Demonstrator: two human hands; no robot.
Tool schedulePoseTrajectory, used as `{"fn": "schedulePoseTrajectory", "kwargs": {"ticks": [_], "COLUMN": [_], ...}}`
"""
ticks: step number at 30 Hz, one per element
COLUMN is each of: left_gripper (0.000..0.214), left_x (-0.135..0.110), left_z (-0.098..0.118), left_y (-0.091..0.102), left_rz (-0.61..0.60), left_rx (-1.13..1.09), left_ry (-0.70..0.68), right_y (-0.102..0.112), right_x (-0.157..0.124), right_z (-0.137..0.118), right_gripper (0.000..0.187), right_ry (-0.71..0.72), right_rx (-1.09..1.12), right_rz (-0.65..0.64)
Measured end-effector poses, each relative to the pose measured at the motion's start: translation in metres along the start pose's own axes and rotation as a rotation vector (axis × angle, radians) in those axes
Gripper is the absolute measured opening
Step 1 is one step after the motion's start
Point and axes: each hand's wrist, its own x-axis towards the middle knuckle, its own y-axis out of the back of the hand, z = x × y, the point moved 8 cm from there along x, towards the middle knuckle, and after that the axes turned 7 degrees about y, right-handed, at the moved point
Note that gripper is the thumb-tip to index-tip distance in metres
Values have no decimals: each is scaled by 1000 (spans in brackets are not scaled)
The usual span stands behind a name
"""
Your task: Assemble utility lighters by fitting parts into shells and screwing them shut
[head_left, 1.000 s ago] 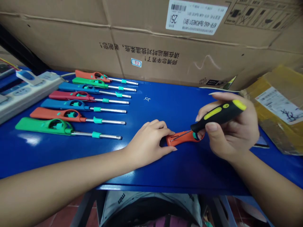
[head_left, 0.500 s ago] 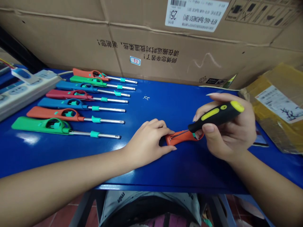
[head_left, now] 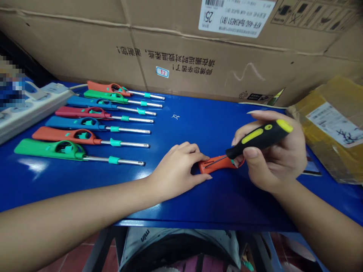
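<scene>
My left hand (head_left: 177, 168) lies curled over the end of an orange lighter handle (head_left: 218, 164) that rests on the blue table (head_left: 198, 204), pinning it down. In my right hand (head_left: 273, 156) is a black and yellow screwdriver (head_left: 259, 138), gripped by the handle. Its thin metal tip touches the orange handle close to my left fingertips. Most of the lighter under my two hands is hidden.
Several long-nosed lighters (head_left: 79, 128) in orange, green, blue and red lie in a row at the left. A white power strip (head_left: 25, 113) sits at the far left edge. Big cardboard boxes (head_left: 181, 49) wall off the back, and a yellow-wrapped parcel (head_left: 334, 128) sits right.
Almost nothing differs: both hands stay on the orange lighter handle, and the screwdriver has only shifted slightly in my right hand.
</scene>
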Motion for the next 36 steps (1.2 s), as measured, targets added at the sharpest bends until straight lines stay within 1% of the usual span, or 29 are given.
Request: {"fn": "schedulePoseTrajectory", "kwargs": {"ticks": [6,11,16,20,29,36], "left_gripper": [37,38,39,40,39,39], "left_x": [0,1,1,0,0,1], "left_z": [0,0,-1,-1,0,0], "left_y": [0,0,0,1,1,0], "left_rz": [2,3,3,8,8,17], "left_rx": [-4,0,-12,-19,-15,6], "left_ry": [-10,-10,-5,-9,-10,-20], "right_y": [-2,-6,-1,1,-2,-4], "right_x": [-1,-2,0,0,-2,-5], "right_z": [1,2,1,3,3,5], "right_gripper": [40,40,39,39,40,43], "right_ry": [-15,-31,2,-11,14,4], "right_rx": [14,24,-3,0,6,67], "right_rz": [7,-25,9,30,-5,-19]}}
